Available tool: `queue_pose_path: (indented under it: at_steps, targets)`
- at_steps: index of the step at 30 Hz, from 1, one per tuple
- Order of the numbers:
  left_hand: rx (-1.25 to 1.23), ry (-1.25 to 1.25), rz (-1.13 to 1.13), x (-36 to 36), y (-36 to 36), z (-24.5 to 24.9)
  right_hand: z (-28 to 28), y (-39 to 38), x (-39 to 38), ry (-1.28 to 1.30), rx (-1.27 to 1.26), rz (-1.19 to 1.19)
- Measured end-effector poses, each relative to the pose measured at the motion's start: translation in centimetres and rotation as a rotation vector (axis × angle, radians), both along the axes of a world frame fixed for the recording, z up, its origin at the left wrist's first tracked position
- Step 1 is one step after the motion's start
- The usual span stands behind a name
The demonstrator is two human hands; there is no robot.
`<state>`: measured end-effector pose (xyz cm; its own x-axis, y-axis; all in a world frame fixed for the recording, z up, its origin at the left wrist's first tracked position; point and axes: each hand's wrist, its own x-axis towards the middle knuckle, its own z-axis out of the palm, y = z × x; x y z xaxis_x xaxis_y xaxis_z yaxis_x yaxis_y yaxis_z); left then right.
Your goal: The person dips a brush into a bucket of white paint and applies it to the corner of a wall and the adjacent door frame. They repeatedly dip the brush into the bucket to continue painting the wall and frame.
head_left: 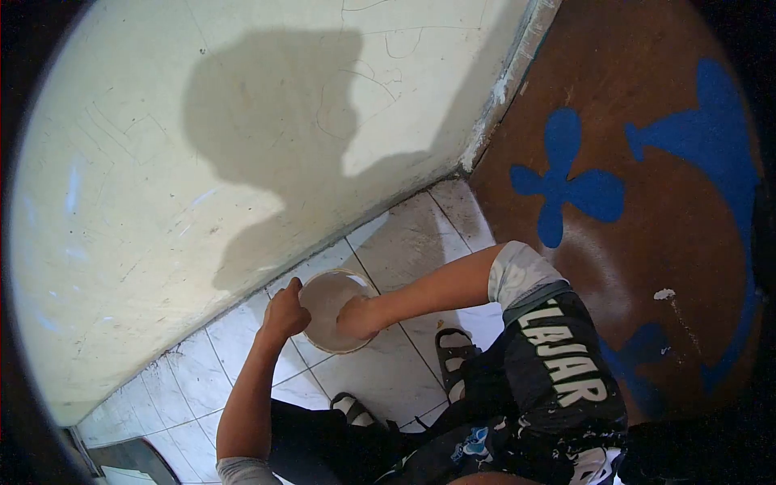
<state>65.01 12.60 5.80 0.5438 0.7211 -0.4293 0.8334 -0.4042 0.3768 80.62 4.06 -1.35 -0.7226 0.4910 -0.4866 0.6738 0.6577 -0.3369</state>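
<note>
A round, pale bucket (pixel 328 283) stands on the tiled floor near the wall, with a greyish-white inside. My left hand (pixel 285 312) is closed on its left rim, the thumb side pointing up. From the right, my right hand (pixel 356 318) reaches down into the bucket over its right side. The fingers of that hand are blurred and partly hidden inside, so whether they hold anything does not show. What fills the bucket, if anything, is hard to make out.
A cream wall (pixel 145 162) with scratches and a shadow rises behind the bucket. To the right is a brown surface (pixel 598 250) with blue painted shapes. My sandalled feet (pixel 454 356) stand on white floor tiles (pixel 356 372) close to the bucket.
</note>
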Motion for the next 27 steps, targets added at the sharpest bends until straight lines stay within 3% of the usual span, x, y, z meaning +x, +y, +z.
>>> queue_pose_path:
  at_steps: [3,5,12,15,17,19,20,21,22,23,24,27]
  targets:
    - [-0.010,0.018,-0.009,-0.2,-0.1,-0.2,1.0,-0.1,0.0,0.045,0.104,0.037]
    - [0.022,0.023,-0.034,0.0,-0.2,0.0,1.1,-0.3,0.4,0.177,0.314,-0.096]
    - [0.053,0.064,-0.044,-1.1,0.5,-1.8,0.7,0.0,0.4,0.087,0.208,-0.035]
    - [-0.034,0.103,0.031,-1.5,0.9,-1.9,4.7,0.0,1.1,0.099,0.162,-0.050]
    - [-0.138,0.085,0.155,-2.3,1.4,-2.6,8.1,0.0,2.0,0.289,0.185,-0.323]
    - [-0.159,0.053,0.175,-3.2,1.9,-3.4,13.2,2.1,4.7,0.460,0.355,-0.595]
    - [-0.198,0.005,0.205,-3.3,2.0,-3.5,14.5,3.4,7.4,0.769,0.643,-0.714]
    - [-0.221,-0.030,0.207,-3.3,2.0,-3.2,16.0,5.4,11.5,0.914,0.938,-0.668]
    - [-0.217,-0.021,0.198,-3.4,2.2,-3.0,17.5,7.9,14.4,1.059,1.371,-0.768]
    - [-0.230,0.014,0.186,-3.3,2.5,-3.0,22.1,8.1,18.3,0.759,1.519,-0.891]
    - [-0.247,0.043,0.176,-3.0,2.7,-3.1,24.5,9.8,21.6,0.619,1.880,-0.928]
    - [-0.179,0.144,0.070,-2.7,3.5,-4.0,29.4,13.1,28.2,0.594,2.033,-0.870]
